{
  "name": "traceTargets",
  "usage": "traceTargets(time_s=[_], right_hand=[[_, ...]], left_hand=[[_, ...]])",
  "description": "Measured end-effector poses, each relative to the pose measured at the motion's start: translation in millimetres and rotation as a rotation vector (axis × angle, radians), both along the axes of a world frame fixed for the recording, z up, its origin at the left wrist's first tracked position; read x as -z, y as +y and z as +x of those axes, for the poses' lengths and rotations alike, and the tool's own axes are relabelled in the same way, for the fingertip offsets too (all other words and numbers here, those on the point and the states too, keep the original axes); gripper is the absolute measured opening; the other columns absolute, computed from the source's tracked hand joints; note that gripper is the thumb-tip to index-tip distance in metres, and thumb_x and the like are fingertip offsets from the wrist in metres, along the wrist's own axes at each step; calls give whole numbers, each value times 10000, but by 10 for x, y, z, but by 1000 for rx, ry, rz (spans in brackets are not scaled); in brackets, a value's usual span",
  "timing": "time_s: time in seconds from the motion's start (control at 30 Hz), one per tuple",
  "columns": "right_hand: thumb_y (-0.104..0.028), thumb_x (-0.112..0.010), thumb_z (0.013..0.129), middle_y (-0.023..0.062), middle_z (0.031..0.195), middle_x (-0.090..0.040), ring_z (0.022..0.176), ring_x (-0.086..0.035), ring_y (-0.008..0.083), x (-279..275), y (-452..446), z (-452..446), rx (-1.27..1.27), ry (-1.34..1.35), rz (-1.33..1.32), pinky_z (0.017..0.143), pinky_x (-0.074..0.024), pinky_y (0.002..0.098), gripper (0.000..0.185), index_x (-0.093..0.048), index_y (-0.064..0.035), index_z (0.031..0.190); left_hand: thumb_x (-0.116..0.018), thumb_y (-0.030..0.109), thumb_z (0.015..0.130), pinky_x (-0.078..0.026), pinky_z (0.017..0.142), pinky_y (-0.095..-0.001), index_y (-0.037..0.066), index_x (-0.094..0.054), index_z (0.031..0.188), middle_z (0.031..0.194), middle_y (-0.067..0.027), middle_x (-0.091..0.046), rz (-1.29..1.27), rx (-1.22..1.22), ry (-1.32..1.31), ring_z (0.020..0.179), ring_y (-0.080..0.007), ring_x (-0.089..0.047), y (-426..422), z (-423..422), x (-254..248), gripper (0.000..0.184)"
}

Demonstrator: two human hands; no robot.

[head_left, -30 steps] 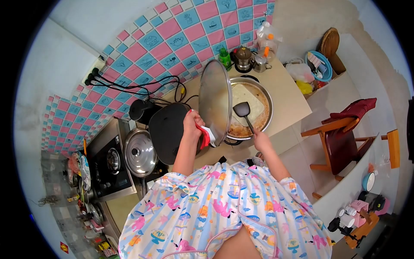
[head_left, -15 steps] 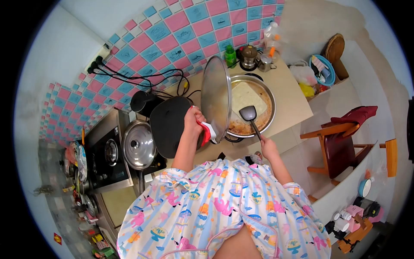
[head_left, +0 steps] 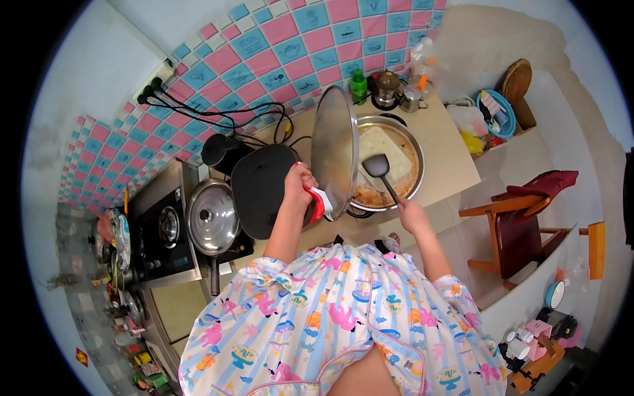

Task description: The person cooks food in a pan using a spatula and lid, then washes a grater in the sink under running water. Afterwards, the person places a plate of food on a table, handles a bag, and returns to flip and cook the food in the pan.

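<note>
My left hand [head_left: 298, 181] is closed round the red and white handle of a large pan lid [head_left: 333, 148], which is held tilted on edge at the left side of a round pan [head_left: 420, 155]. A pale flat square of dough [head_left: 389, 150] lies in the pan, over a browned, oily bottom. With its fingers wrapped round the handle, my right hand [head_left: 413, 216] grips a dark spatula [head_left: 376, 165]. The spatula's blade is over the near left part of the dough; whether it touches cannot be made out.
Left of the lid are a black square griddle [head_left: 263, 191] and a covered steel frying pan [head_left: 212, 218]. A gas stove [head_left: 158, 231] stands further left. Black cables [head_left: 218, 112] run along the tiled wall. A green bottle [head_left: 358, 87] and metal pots [head_left: 386, 89] stand behind the pan; a chair [head_left: 518, 237] is at right.
The spatula blade has shifted slightly left and up over the dough. The lid stays tilted in my left hand. The whole view has moved a little.
</note>
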State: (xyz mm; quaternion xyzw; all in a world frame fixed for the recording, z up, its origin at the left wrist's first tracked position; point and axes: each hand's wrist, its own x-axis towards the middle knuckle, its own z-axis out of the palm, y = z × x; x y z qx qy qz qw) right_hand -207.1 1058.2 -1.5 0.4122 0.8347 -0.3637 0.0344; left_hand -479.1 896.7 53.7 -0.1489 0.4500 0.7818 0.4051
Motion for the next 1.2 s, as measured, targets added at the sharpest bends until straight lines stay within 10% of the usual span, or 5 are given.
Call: traceTargets(time_s=[0.43,0.63,0.73,0.83,1.2], right_hand=[[-169,-472,914,207,803,-653,507,-608,266,-129,-24,-219,112,16,-298,487,-495,374,332,-566,-104,1225],[-153,-472,887,240,1048,-608,986,-583,388,129,41,174,301,104,-157,856,-466,428,339,-572,-56,1196],[-177,-460,916,224,797,-648,526,-617,287,552,231,198,196,153,104,445,-482,397,335,-564,-103,1226],[-160,-470,882,238,1011,-616,962,-587,393,309,356,34,284,70,-86,833,-470,445,316,-594,-76,1159],[-151,-464,879,213,889,-643,845,-608,394,664,69,-549,-37,134,55,760,-475,457,298,-607,-102,1135]], left_hand=[[-484,-11,677,-255,387,-282,128,-425,664,464,23,-313,-6,32,-5,353,-125,-296,-8,26,17,152],[-487,-10,679,-265,387,-282,129,-434,672,465,24,-324,0,25,-18,349,-125,-304,-31,3,13,149],[-490,-9,679,-266,387,-282,128,-439,682,465,25,-322,10,35,-25,347,-123,-299,-27,-22,52,146],[-493,-9,677,-266,387,-283,124,-445,690,462,27,-314,0,17,-34,346,-121,-290,3,-19,46,142],[-499,-10,672,-257,394,-280,116,-456,699,457,26,-306,6,20,-48,347,-121,-275,-35,-2,38,136]])
